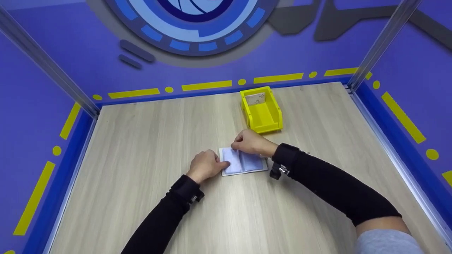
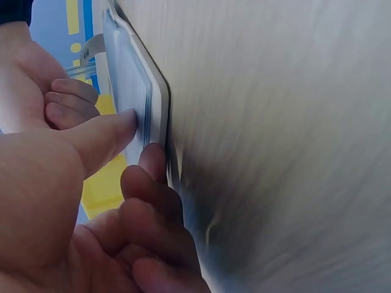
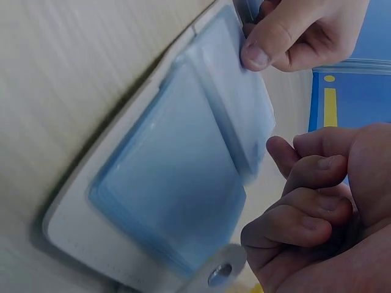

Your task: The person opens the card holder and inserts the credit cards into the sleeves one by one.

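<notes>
Card holder (image 1: pixel 248 163) lying open, just below the head frame's centre.
Left hand (image 1: pixel 206 164) pinches its left edge, thumb on a sleeve (image 1: pixel 231 158); right hand (image 1: pixel 250 141) curls at the top edge, grip unclear, below a yellow bin (image 1: pixel 263 114).

My left grip (image 1: pixel 205 164) is at the left edge of the open booklet (image 1: pixel 243 165), thumb (image 1: pixel 224 164) over its page, on the table (image 1: pixel 159 137). My right grip (image 1: pixel 251 141), fingers curled, meets the booklet's far side. Beyond, 1 yellow bin (image 1: pixel 262 114) stands near the table's far edge, closer to the right corner than the left.
</notes>
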Demonstrator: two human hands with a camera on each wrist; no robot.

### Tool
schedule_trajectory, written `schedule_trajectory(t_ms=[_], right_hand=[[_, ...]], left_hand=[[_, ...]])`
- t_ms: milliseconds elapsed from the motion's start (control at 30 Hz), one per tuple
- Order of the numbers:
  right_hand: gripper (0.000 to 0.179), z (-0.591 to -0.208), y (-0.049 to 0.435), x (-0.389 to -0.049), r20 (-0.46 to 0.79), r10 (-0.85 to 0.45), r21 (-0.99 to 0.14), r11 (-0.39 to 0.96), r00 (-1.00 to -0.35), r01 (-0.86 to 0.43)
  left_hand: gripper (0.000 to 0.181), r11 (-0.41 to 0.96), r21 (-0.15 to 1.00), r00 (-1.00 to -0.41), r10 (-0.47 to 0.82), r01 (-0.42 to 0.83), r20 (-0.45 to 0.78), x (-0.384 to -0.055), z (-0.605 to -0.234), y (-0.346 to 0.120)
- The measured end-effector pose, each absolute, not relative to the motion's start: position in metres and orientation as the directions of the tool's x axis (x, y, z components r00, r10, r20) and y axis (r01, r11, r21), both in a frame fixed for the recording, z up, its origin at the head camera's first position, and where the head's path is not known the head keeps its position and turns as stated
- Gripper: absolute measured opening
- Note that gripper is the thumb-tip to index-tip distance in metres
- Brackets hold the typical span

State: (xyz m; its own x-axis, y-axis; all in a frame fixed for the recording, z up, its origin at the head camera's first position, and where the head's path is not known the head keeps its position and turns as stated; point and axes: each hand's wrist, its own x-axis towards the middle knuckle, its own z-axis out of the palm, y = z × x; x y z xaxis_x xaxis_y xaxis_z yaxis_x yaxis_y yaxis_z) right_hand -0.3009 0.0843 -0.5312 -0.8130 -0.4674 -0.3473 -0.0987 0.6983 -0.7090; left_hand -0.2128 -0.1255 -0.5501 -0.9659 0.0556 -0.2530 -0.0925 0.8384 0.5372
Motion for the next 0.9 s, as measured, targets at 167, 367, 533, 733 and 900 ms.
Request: schedule_trajectory(t_ms=[167, 367, 533, 733, 900], right_hand=[[0.031, -0.519, 0.093, -0.307, -0.318, -0.464, -0.694, 0.708, -0.827, -0.131], [0.029, -0.489, 0.107, -0.319, -0.249, -0.44, -0.71, 0.689, -0.863, -0.146], [0.031, -0.47, 0.119, -0.336, -0.182, -0.382, -0.702, 0.696, -0.906, -0.153], [0.029, -0.463, 0.137, -0.361, -0.065, -0.303, -0.622, 0.757, -0.951, -0.199], [0.028, -0.465, 0.152, -0.381, -0.007, -0.264, -0.52, 0.825, -0.965, -0.222]], left_hand=[[0.049, 0.841, 0.534, -0.969, 0.049, -0.092, -0.244, -0.212, -0.549, -0.126], [0.051, 0.839, 0.533, -0.967, 0.035, -0.11, -0.254, -0.211, -0.548, -0.126], [0.049, 0.841, 0.526, -0.964, 0.02, -0.128, -0.267, -0.212, -0.548, -0.125], [0.048, 0.83, 0.543, -0.963, 0.026, -0.129, -0.268, -0.212, -0.549, -0.125], [0.05, 0.819, 0.563, -0.965, 0.044, -0.113, -0.257, -0.214, -0.556, -0.127]])
